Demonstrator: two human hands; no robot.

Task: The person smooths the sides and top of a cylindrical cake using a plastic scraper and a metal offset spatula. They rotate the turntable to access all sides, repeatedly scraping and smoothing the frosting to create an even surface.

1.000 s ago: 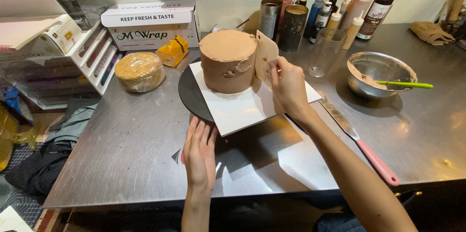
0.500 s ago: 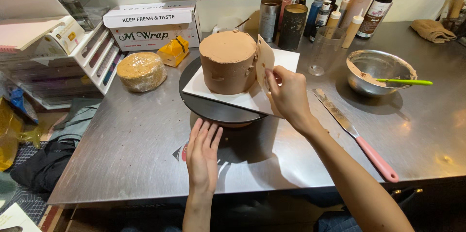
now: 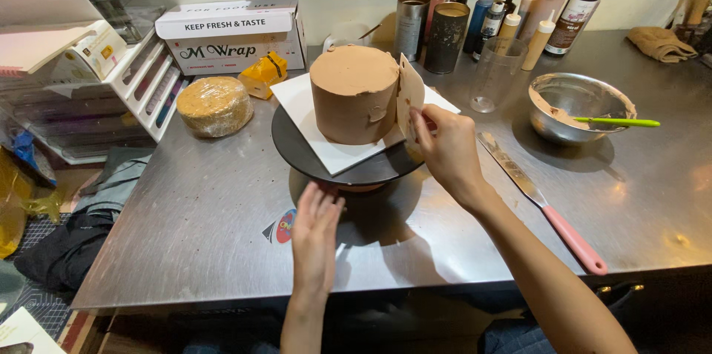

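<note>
Fingertips of the left hand [image 3: 315,239] vanish under the overhanging edge of the black turntable [image 3: 297,150], so whether they touch its base cannot be told; the hand lies flat with fingers straight and together, gripping nothing. The turntable's foot is mostly hidden in shadow, only a reddish rim showing just beyond those fingers. The forearm is cut off by the bottom of the view.

The right hand [image 3: 443,148] is closed on a pale scraper [image 3: 409,98], thumb and fingers pinching its lower edge, so that part of the blade is covered. The scraper stands upright, its long edge against the side of the brown cake [image 3: 354,94], which sits just left of this hand on a white square board [image 3: 297,106] atop the turntable. The cake's far side is out of sight.

To the right of the gripping hand, near the wrist, a spatula with a pink handle [image 3: 545,209] lies on the steel table [image 3: 185,220]. Further right stands a metal bowl [image 3: 575,106] holding a green-handled tool. Well left of the cake sits a wrapped round cake layer [image 3: 215,106].
</note>
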